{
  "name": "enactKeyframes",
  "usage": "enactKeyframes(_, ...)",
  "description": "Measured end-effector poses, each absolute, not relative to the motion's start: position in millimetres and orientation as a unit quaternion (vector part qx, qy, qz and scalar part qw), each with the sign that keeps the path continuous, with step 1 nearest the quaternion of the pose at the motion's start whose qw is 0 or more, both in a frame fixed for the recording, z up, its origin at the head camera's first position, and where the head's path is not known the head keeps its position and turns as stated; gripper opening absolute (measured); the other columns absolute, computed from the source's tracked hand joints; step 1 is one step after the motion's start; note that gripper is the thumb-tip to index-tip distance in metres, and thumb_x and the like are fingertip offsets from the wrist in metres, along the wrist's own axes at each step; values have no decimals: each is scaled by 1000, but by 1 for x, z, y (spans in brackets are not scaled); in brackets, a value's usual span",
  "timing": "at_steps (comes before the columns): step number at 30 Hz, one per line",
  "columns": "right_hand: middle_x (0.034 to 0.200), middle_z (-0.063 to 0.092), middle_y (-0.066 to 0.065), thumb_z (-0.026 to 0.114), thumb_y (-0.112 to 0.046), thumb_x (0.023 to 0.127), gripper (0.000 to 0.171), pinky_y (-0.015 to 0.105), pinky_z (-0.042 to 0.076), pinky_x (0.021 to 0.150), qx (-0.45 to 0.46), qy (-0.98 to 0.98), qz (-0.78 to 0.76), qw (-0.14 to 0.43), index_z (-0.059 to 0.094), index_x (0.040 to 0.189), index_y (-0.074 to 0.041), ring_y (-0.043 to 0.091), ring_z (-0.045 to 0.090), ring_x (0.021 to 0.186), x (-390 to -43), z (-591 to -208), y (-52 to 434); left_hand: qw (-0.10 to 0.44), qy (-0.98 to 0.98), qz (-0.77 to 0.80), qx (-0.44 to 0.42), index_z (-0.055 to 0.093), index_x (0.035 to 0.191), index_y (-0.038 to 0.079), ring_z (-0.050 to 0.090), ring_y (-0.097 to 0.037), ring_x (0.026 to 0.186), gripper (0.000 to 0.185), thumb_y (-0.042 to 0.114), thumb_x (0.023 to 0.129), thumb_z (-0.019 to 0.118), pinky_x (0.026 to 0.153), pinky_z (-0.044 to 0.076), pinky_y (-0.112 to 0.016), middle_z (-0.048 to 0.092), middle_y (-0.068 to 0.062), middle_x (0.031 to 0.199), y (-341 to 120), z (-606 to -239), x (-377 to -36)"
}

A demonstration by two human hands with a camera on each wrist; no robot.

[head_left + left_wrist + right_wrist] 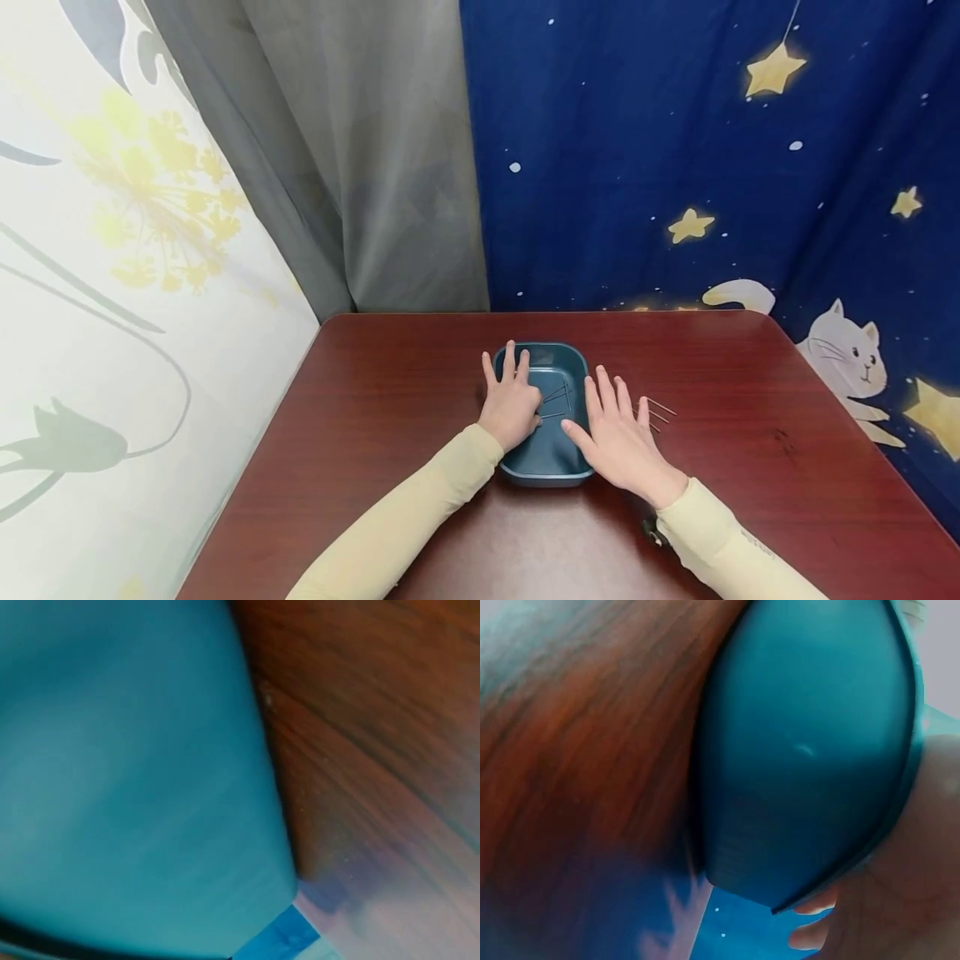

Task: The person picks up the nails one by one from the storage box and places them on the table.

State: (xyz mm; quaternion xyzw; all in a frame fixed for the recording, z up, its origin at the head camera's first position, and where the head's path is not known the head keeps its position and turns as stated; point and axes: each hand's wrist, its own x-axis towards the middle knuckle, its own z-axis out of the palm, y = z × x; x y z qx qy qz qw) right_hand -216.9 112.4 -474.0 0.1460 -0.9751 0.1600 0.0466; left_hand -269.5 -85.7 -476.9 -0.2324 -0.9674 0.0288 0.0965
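tray (547,467): dark teal plastic, rectangular, rounded corners, low walls with a rolled rim; sits mid-table, between the two hands
pins (557,398): a few thin dark metal rods lying loose and crossed on the tray floor; more pins on table (658,410) just right of the right hand
left hand (512,400): fingers straight and slightly spread, lying over the tray's left rim, palm down, gripping nothing
right hand (618,433): flat and spread on the table, thumb touching the tray's right wall, holding nothing
table (390,417): reddish-brown wood-grain, smooth, glossy
tray handling: likely light, stiff, smooth; slides easily on the polished top; best taken by the two long rims
pin handling: probably light, stiff, slippery; hard to lift flat, so pinch at one end
sleeves (420,517): pale yellow, soft knit
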Motion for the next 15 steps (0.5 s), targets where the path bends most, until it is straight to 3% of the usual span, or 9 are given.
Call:
enactKeyframes(4,167,9,18,51,-58,100,87,77,9,107,135,-976,162,49,21,160,-2,47,11,149,-216,-478,112,107,-965,50,-236,80,82,31,4,-48,150,14,44,80,85,107,10,-77,38,-21,156,-82,-477,-269)
enactKeyframes(15,167,8,18,52,-57,99,88,77,8,107,136,-976,164,47,20,160,-3,46,9,149,-219,-481,110,112,-962,77,-238,81,88,32,8,-49,149,8,37,82,83,106,13,-78,41,-15,156,-78,-480,-270)
